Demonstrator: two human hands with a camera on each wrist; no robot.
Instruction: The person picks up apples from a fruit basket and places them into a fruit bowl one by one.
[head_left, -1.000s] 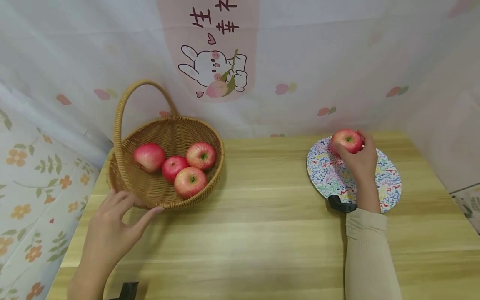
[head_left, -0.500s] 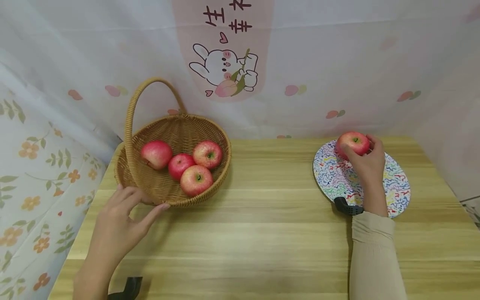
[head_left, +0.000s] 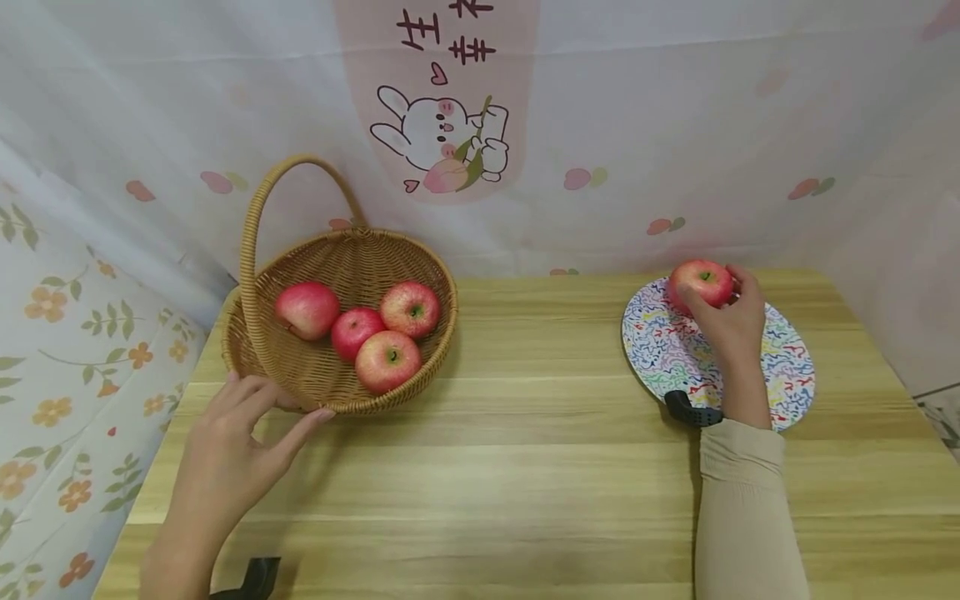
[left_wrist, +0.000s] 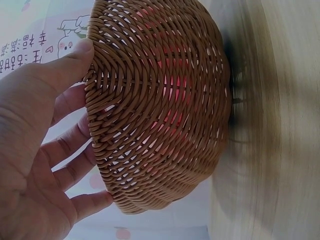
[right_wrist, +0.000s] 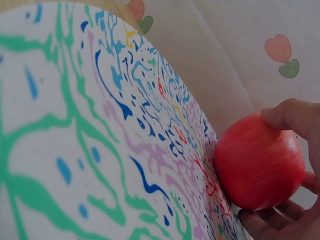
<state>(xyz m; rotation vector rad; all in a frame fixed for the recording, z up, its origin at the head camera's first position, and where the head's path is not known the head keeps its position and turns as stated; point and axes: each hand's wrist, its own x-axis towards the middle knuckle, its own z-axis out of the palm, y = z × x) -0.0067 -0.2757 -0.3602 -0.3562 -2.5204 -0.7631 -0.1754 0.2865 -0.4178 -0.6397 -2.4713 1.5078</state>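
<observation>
My left hand holds the near-left rim of a wicker basket with an arched handle. In the left wrist view the thumb and fingertips sit at the rim of the basket. Several red apples lie inside, such as one apple near the front rim and another at the left. Over the far part of a round plate with multicoloured squiggles, my right hand grips a red apple. The right wrist view shows this apple between thumb and fingers, right at the plate's surface.
A wooden table carries the basket at left and the plate at right. A printed curtain with a rabbit picture hangs behind it. Floral cloth borders the left side. Dark straps show at the wrists.
The head view has shifted slightly sideways. Both hands keep their hold on the basket and the apple, with hardly any movement.
</observation>
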